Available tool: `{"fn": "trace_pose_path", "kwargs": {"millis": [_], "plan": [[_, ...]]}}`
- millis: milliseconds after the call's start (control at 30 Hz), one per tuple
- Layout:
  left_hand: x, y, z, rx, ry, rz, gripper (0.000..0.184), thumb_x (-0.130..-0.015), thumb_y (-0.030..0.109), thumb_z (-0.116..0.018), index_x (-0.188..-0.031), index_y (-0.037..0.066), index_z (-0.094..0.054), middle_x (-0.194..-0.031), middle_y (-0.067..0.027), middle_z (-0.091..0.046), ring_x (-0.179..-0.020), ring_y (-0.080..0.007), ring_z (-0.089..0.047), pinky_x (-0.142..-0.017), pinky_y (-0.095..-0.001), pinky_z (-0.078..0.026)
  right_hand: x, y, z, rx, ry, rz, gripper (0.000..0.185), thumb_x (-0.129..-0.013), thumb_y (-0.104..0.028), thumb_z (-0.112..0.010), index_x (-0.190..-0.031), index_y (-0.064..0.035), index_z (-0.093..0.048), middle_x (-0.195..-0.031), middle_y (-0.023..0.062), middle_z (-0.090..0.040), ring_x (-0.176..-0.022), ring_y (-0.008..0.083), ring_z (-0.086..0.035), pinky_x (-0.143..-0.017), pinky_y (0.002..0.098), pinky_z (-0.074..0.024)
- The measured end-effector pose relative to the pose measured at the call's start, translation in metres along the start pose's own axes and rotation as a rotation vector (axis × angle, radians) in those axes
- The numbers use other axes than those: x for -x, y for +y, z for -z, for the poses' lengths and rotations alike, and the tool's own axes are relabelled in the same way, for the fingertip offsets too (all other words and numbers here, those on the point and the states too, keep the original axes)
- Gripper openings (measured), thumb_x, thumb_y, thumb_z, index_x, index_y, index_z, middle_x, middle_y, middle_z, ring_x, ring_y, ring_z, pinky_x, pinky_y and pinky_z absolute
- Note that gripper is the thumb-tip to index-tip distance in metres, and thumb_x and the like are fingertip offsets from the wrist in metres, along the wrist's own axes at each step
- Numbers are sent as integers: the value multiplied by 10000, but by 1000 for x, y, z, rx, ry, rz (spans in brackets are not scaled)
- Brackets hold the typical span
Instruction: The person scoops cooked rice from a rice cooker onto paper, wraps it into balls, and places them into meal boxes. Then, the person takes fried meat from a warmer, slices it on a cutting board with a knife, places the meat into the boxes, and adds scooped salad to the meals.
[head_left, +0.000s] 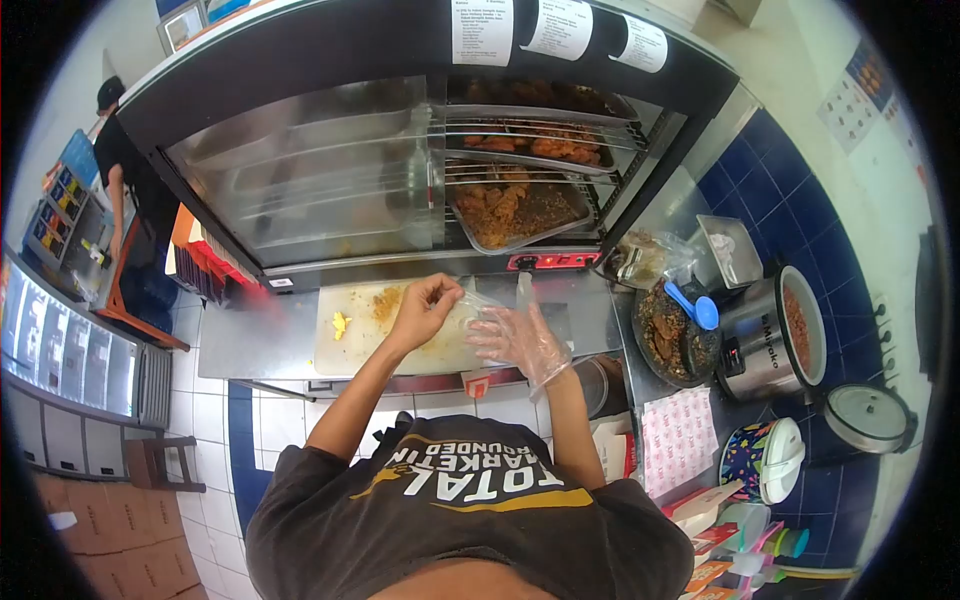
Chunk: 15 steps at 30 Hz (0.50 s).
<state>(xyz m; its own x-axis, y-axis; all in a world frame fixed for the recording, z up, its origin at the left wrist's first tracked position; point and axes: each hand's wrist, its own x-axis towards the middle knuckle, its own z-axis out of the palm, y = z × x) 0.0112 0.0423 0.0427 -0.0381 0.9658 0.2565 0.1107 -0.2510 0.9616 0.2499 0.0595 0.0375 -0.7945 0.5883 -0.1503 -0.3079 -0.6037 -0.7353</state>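
A clear plastic glove [548,362] covers my right hand [515,338], whose fingers are spread over the right end of a cutting board [345,358]. My left hand [425,312] is bare, its fingertips pinched together beside the gloved fingers. A thin fold of clear plastic reaches from the glove to that pinch. Brown crumbs [388,302] and a small yellow piece of food [340,325] lie on the board. Just beyond my hands stands a heated display cabinet [400,262], with fried chicken [495,215] on a metal tray behind its uncovered right side.
To the right stand a stone mortar [650,350] with dark food, a blue spoon [704,312], a rice cooker [745,365] and a metal container [733,250]. Patterned paper sheets [680,435] lie nearer me. Another person [140,170] stands at a counter on the far left.
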Motion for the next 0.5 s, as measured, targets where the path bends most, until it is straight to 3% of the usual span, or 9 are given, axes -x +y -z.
{"fn": "trace_pose_path", "kwargs": {"millis": [233, 300, 333, 433, 500], "plan": [[5, -16, -33, -101, 64, -52, 110, -944, 96, -662, -870, 14, -663, -694, 27, -582, -663, -43, -483, -615, -237, -406, 21, 10, 9, 2, 124, 113, 801, -981, -712, -330, -1543, -149, -233, -1477, 312, -436, -1314, 487, -501, -1094, 578, -401], [8, -14, -42, -159, 115, -80, 112, -939, 98, -668, -868, 12, -674, -690, 29, -586, -656, -48, -483, -610, -242, -406, 26, 7, 9, -183, 102, 127, 769, -976, -717, -339, -1544, -203, -271, -1486, 305, -432, -1321, 490, -495, -1093, 596, -396], [9, -17, -45, -156, 115, -51, 108, -934, 93, -668, -865, 10, -681, -683, 23, -589, -654, -49, -488, -606, -244, -406, 29, 8, 8, -135, 118, 152, 849, -947, -764, -305, -1555, -172, -287, -1522, 336, -359, -1365, 544, -410, -1102, 662, -353], [8, -18, -52, -113, 133, -40, 102, -929, 91, -672, -870, 9, -680, -681, 20, -589, -662, -38, -486, -598, -238, -399, 40, 3, 15, -389, -25, 41, 871, -935, -800, -237, -1612, -254, -196, -1509, 284, -417, -1380, 478, -430, -1114, 626, -351], [14, -14, -58, -102, 132, -56, 82, -905, 90, -683, -886, 12, -670, -747, -13, -607, -690, -82, -515, -627, -253, -410, 42, 6, 16, -401, -6, 35, 893, -917, -825, -216, -1612, -264, -201, -1523, 272, -406, -1391, 469, -414, -1121, 627, -334]]}}
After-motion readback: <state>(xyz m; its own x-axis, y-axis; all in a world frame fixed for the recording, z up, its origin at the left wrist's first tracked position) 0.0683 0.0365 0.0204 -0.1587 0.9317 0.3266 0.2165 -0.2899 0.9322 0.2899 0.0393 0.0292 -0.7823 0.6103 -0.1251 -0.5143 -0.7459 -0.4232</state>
